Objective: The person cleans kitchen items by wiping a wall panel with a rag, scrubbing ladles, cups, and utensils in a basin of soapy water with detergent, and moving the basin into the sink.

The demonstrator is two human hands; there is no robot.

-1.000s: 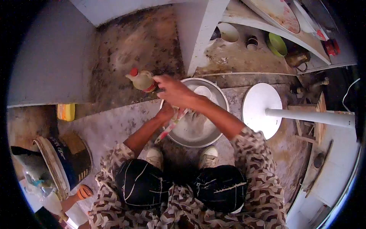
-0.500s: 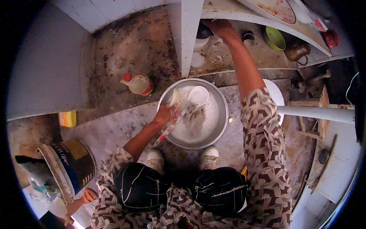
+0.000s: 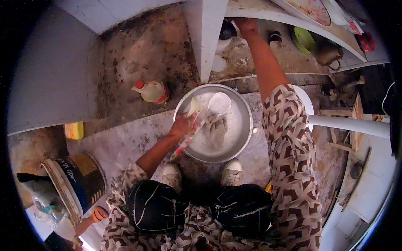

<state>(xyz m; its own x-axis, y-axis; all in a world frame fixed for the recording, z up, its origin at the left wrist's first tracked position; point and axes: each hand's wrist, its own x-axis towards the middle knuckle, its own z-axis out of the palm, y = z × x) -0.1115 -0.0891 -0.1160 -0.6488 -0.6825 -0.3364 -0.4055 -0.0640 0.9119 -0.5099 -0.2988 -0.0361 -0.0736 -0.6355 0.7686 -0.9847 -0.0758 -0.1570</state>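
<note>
My left hand (image 3: 183, 126) is closed around a white ladle (image 3: 219, 103) with a flowered handle and a second, smaller pale utensil (image 3: 193, 105). Both are held over a wide metal basin (image 3: 248, 138), the ladle's round bowl over the far part of it. Inside the basin lies a wet greyish cloth (image 3: 217, 131) in shallow cloudy liquid. My right arm stretches forward under a shelf, where my right hand (image 3: 248, 26) is beside a dark round vessel (image 3: 227, 31). The shelf edge and shadow hide the right fingers, so their grip is unclear.
A red-capped bottle (image 3: 151, 91) stands left of the basin. Below the shelf are a small dark cup (image 3: 275, 38) and a green bowl (image 3: 302, 39). A bucket (image 3: 86, 178) lies on its side at left, near another person's bare limb (image 3: 90, 218). A white pipe (image 3: 351, 126) crosses at right.
My right hand has shifted slightly under the shelf, and more of the dark vessel beside it shows. My left hand stays over the basin with the utensils.
</note>
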